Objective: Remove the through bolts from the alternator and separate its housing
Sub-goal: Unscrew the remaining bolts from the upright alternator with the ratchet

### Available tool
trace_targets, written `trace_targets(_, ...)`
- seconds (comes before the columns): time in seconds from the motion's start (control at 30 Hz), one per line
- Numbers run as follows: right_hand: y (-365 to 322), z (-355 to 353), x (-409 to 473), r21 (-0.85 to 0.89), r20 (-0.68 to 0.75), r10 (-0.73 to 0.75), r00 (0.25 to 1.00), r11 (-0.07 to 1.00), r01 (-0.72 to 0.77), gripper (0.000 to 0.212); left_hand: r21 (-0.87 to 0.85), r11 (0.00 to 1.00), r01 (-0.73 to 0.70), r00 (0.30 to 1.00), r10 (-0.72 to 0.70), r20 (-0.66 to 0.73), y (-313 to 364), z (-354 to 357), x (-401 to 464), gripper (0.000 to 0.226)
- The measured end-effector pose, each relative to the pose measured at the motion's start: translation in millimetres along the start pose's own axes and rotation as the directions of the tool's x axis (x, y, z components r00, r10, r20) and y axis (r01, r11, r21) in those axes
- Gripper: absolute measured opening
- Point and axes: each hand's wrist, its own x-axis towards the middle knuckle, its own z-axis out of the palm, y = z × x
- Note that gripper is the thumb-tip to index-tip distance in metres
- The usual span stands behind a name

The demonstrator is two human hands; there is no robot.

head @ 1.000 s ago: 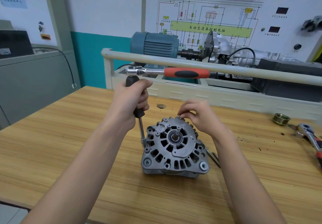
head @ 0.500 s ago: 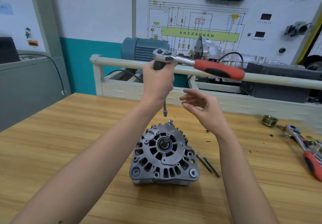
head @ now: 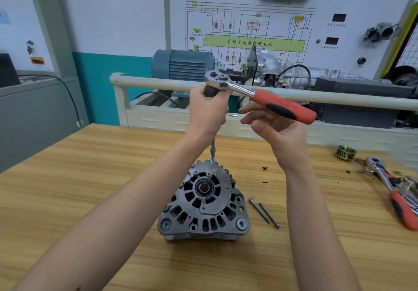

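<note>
Grey cast metal, the alternator (head: 204, 202) stands on its edge in the middle of the wooden worktop (head: 67, 189), its vented face and bare shaft end turned toward me. At its far top edge the small socket on my extension bar (head: 212, 149) sits on a bolt head. My left hand (head: 207, 112) is wrapped round the black grip at the top of that bar, just under the chrome head of the ratchet (head: 260, 97), whose red and black handle points off to the right. My right hand (head: 274, 128) is under that handle with loosely bent fingers, just below the red grip; I cannot tell whether it touches it, and it holds nothing.

Just right of the alternator two long bolts (head: 264, 212) lie side by side on the wood. Further right, near the edge, lies a second ratchet (head: 393, 191) with a red handle, and beyond it a small grooved pulley (head: 346, 152). Past the far edge of the worktop runs a pale rail (head: 158, 85), with a blue motor (head: 181, 65) behind it.
</note>
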Motion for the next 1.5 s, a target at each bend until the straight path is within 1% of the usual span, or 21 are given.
trace_targets(0.13,-10.9,-2.7,-0.1,0.049,0.007,-0.132,0.991,0.990,0.132,0.058,0.018,0.999,-0.031,0.999,0.030,0.035,-0.9,0.8,-2.5,0.027)
trace_targets(0.2,-16.2,-5.0,0.3,0.036,0.015,-0.185,0.983,0.982,0.184,0.052,0.040,0.997,-0.058,0.997,0.056,0.060,-1.7,1.9,-4.5,0.022)
trace_targets(0.3,-21.8,-8.5,0.1,-0.021,0.065,-0.248,0.967,0.968,0.249,0.046,0.066,0.994,-0.083,0.993,0.077,0.088,-3.1,3.6,-6.6,0.024)
trace_targets(0.37,-23.1,-10.2,-0.4,-0.057,0.070,-0.255,0.964,0.964,0.259,0.048,0.071,0.994,-0.085,0.993,0.078,0.091,-3.4,3.9,-7.6,0.024)
trace_targets(0.5,-23.4,-10.7,-1.9,-0.109,0.059,-0.260,0.964,0.958,0.265,0.040,0.067,0.995,-0.073,0.992,0.066,0.110,-2.2,1.6,-8.9,0.020)
trace_targets(0.57,-25.0,-9.9,-1.5,-0.122,0.016,-0.261,0.965,0.958,0.261,0.035,0.075,0.996,-0.056,0.989,0.045,0.141,-1.5,-0.1,-8.3,0.027)
trace_targets(0.63,-26.2,-9.7,-1.1,-0.109,-0.080,-0.252,0.965,0.964,0.242,0.026,0.081,0.996,-0.035,0.984,0.020,0.174,-1.8,-2.9,-7.8,0.038)
trace_targets(0.7,-26.1,-5.8,0.8,0.001,-0.216,-0.156,0.964,0.987,0.160,0.028,0.107,0.994,-0.028,0.972,0.002,0.233,-1.5,-7.0,-7.4,0.041)
trace_targets(0.77,-23.4,0.8,3.8,0.243,-0.310,0.031,0.950,0.969,0.048,0.038,0.121,0.992,-0.034,0.942,-0.008,0.335,0.0,-13.0,-5.0,0.043)
trace_targets(0.83,-19.7,5.0,6.4,0.463,-0.292,0.182,0.939,0.886,-0.027,0.040,0.125,0.991,-0.045,0.871,-0.023,0.490,3.9,-20.4,-1.0,0.041)
trace_targets(0.9,-19.3,4.7,7.2,0.542,-0.227,0.217,0.949,0.838,-0.063,0.034,0.153,0.986,-0.059,0.783,-0.049,0.621,8.9,-26.9,2.2,0.038)
trace_targets(0.93,-20.5,3.2,6.5,0.537,-0.199,0.196,0.960,0.842,-0.060,0.032,0.164,0.985,-0.061,0.760,-0.060,0.647,10.1,-28.6,2.8,0.038)
trace_targets(0.97,-22.6,1.7,5.1,0.501,-0.178,0.150,0.972,0.864,-0.042,0.031,0.169,0.984,-0.056,0.768,-0.066,0.637,10.1,-28.7,2.6,0.038)
trace_targets(1.0,-25.5,0.5,3.5,0.430,-0.165,0.080,0.983,0.903,-0.002,0.031,0.170,0.985,-0.043,0.803,-0.067,0.592,8.7,-27.4,2.2,0.038)
trace_targets(1.1,-34.5,5.6,-1.9,0.143,-0.063,-0.223,0.973,0.963,0.230,0.036,0.151,0.988,-0.007,0.937,-0.047,0.346,2.5,-17.7,0.0,0.037)
trace_targets(1.2,-43.4,16.0,-5.8,-0.141,0.058,-0.414,0.909,0.898,0.418,0.039,0.176,0.984,-0.027,0.988,0.000,0.151,-1.6,-7.4,-3.0,0.038)
trace_targets(1.3,-47.9,19.8,-9.0,-0.346,0.123,-0.520,0.845,0.775,0.528,0.039,0.182,0.980,-0.085,0.991,0.063,0.122,-2.3,-1.4,-8.5,0.035)
trace_targets(1.33,-47.0,18.8,-9.0,-0.356,0.121,-0.532,0.838,0.765,0.537,0.039,0.169,0.982,-0.083,0.990,0.062,0.126,-2.7,-1.1,-8.9,0.032)
trace_targets(1.4,-41.5,15.5,-7.9,-0.275,0.057,-0.488,0.871,0.831,0.484,0.039,0.138,0.989,-0.045,0.990,0.025,0.138,-3.1,-4.7,-5.9,0.023)
trace_targets(1.43,-37.5,13.9,-6.8,-0.189,-0.009,-0.426,0.904,0.889,0.417,0.038,0.125,0.992,-0.025,0.988,0.006,0.156,-2.5,-8.3,-3.8,0.026)
trace_targets(1.5,-29.4,11.7,-2.5,0.013,-0.187,-0.221,0.957,0.974,0.227,0.034,0.119,0.992,-0.031,0.973,0.003,0.232,-1.8,-17.2,0.1,0.041)
